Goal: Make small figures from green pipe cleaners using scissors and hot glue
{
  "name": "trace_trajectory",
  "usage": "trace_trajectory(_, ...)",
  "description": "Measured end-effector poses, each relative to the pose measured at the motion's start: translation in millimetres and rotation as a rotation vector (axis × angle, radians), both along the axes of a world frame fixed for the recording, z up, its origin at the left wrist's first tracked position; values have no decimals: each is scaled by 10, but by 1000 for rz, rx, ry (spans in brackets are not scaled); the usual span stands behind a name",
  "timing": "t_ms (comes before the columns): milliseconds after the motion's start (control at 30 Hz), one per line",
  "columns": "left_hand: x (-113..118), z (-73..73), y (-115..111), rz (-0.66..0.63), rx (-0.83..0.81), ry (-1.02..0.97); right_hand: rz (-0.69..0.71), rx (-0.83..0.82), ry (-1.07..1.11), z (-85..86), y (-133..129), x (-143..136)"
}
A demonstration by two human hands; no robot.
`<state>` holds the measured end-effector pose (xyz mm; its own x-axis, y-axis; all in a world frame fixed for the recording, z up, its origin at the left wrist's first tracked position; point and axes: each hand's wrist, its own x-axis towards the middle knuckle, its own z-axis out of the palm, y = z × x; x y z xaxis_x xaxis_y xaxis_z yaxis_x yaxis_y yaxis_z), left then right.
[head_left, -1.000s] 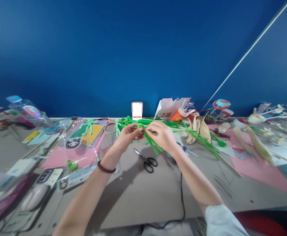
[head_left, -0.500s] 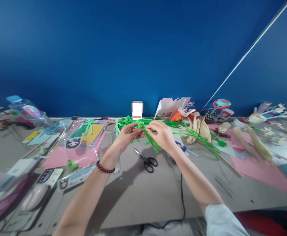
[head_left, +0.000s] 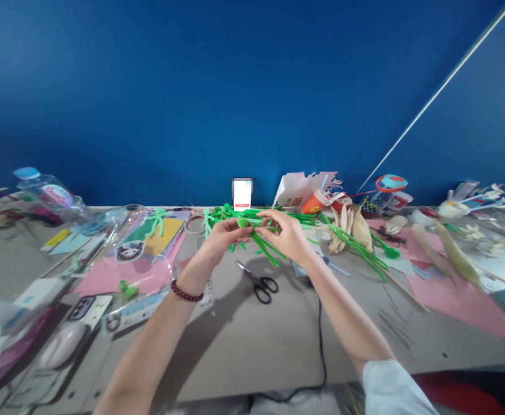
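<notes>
The left hand (head_left: 223, 237) is positioned above the table (head_left: 243, 351), its thumb and fingers closed in a pinch at the base of a coiled green piece (head_left: 243, 223). The coiled green piece is located at the left fingertips, between the two hands and in front of the lit screen (head_left: 242, 197), which stands upright near the blue wall (head_left: 235, 104). The right hand (head_left: 289, 235) is located just beside it, fingers bent, with a gap visible between index finger and thumb; whether these fingers grip a strand cannot be told. Green strands (head_left: 270, 251) extend from between the hands toward the lower right, passing below the right thumb. A beaded bracelet (head_left: 187, 293) encircles the left wrist. The scissors (head_left: 257, 281) lie on the table below the hands, blades directed to the upper left, black handles nearer the person. A dark cable (head_left: 321, 340) runs to the right of the scissors toward the table's near edge. To the right of the right hand, orange cups (head_left: 313, 202) lie tilted beside dried husks (head_left: 359, 229); on the left, a pale mouse (head_left: 62, 346) is located near a phone (head_left: 91, 308)
</notes>
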<state>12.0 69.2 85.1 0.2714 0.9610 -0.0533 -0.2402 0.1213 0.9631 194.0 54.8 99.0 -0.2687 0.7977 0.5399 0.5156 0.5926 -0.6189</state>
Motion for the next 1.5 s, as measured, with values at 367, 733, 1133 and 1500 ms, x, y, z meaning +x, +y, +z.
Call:
trace_trajectory(367, 9, 42, -37, -5, 42, -50, 5, -1, 14, 90, -39, 27)
trace_trajectory(733, 45, 27, -59, -34, 15, -16, -16, 38, -49, 130, -74, 12)
trace_trajectory(1133, 8, 46, -75, -64, 158, 148, 70, -22, -72, 101, -16, 69)
trace_trajectory(1500, 59, -15, -102, -47, 347, 441, -60, 120, -312, 142, -65, 112)
